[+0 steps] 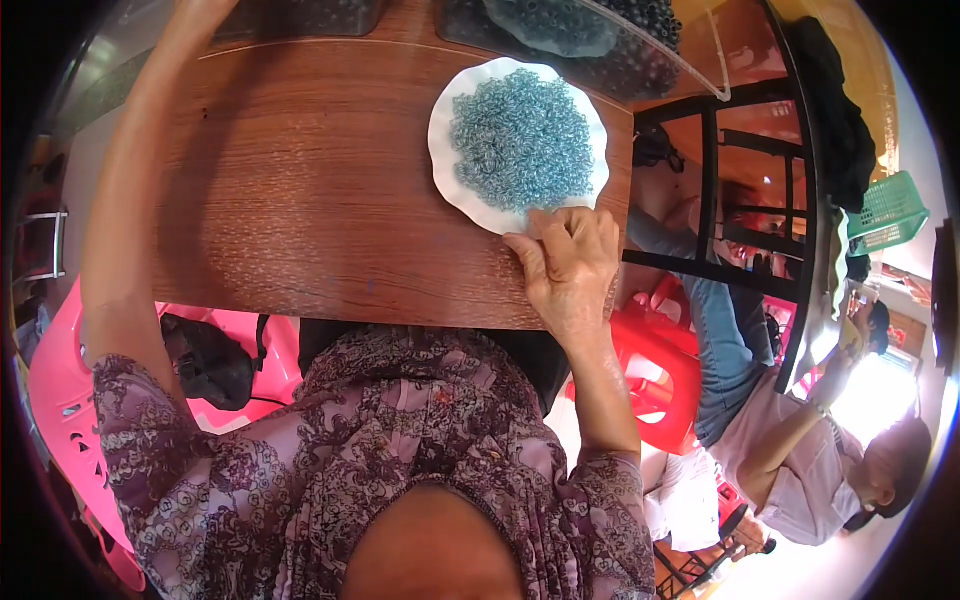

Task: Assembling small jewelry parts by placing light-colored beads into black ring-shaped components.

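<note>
A white plate (446, 178) with a scalloped rim sits near the right end of the brown wooden table. Heaped on it are many small, see-through blue pieces (520, 140) that look like beads or little rings. At the plate's near right edge, my right hand (575, 250) has its fingers bent over the rim and its thumb just outside, closed on the plate. My left arm stretches forward along the table's left side. Only a blurred bit of my left hand (205, 10) shows at the top edge; its fingers are out of the picture.
Clear containers with dark round pieces (640, 60) stand along the table's (300, 180) far side. A black metal frame (710, 180) rises at the right. Around me are a pink chair (70, 400), a black bag (215, 365), a red stool (660, 385) and another person (790, 460).
</note>
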